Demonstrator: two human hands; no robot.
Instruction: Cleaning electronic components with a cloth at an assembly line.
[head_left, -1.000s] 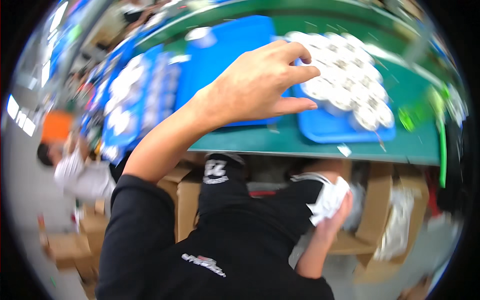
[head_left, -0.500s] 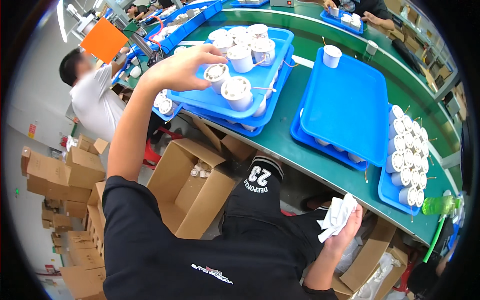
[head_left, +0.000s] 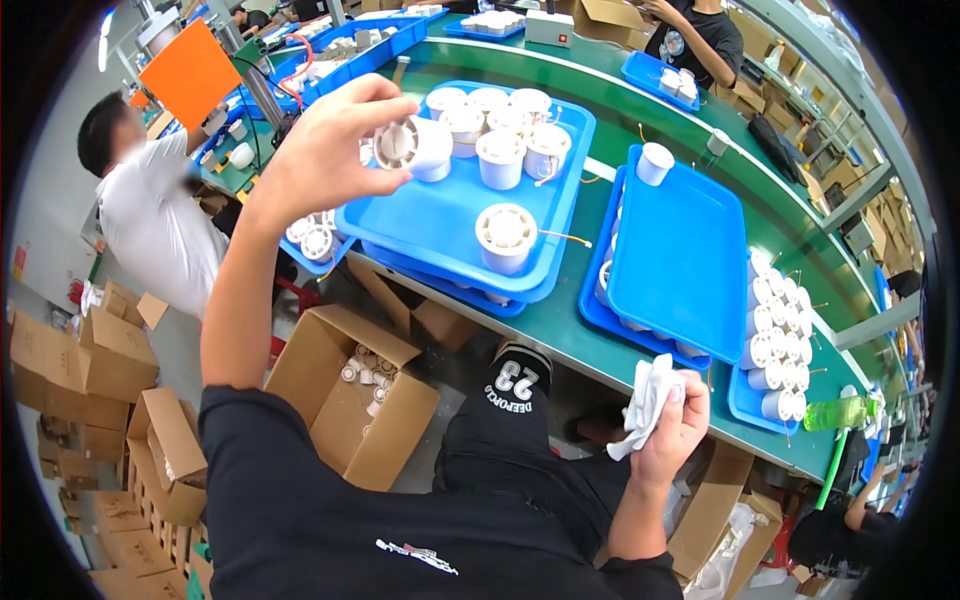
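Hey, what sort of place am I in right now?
Probably a factory assembly workshop: a long green workbench carries blue trays filled with rows of white cylindrical parts, open cardboard boxes stand below, and other people are nearby.

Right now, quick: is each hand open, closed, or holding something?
Left hand: closed, holding a white cylindrical part.
Right hand: closed, holding a crumpled white cloth.

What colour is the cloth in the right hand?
The cloth in the right hand is white; the head view shows it best.
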